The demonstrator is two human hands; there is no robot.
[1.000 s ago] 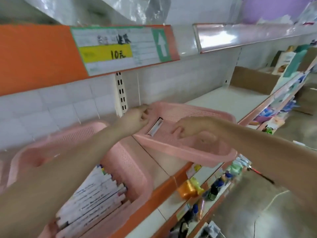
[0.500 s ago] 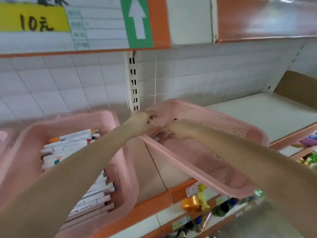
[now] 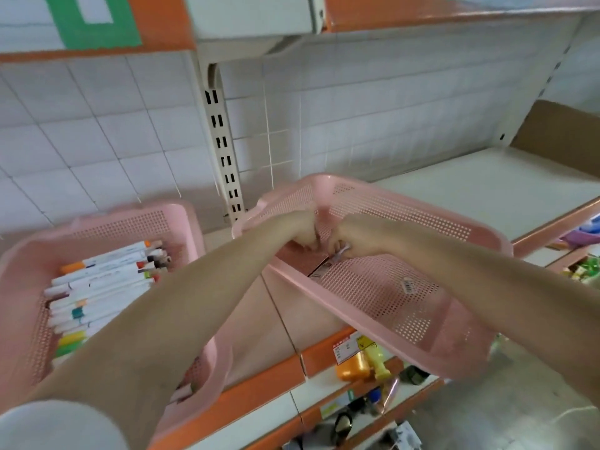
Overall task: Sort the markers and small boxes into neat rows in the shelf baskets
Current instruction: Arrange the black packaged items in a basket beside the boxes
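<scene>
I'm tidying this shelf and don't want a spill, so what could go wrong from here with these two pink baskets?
1. The right basket sits tilted, its front corner past the orange shelf edge, while the left hand and right hand are inside it at the small box; pressing down might tip it off.
2. The left forearm crosses low over the left basket; it may nudge the markers out of their rows.

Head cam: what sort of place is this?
Most likely a shop aisle, perhaps a variety or stationery store: orange-edged metal shelving carrying a paper price label, a pink perforated plastic basket stocked with white-barrelled markers, and orange and yellow bottles on the lower shelf.
</scene>
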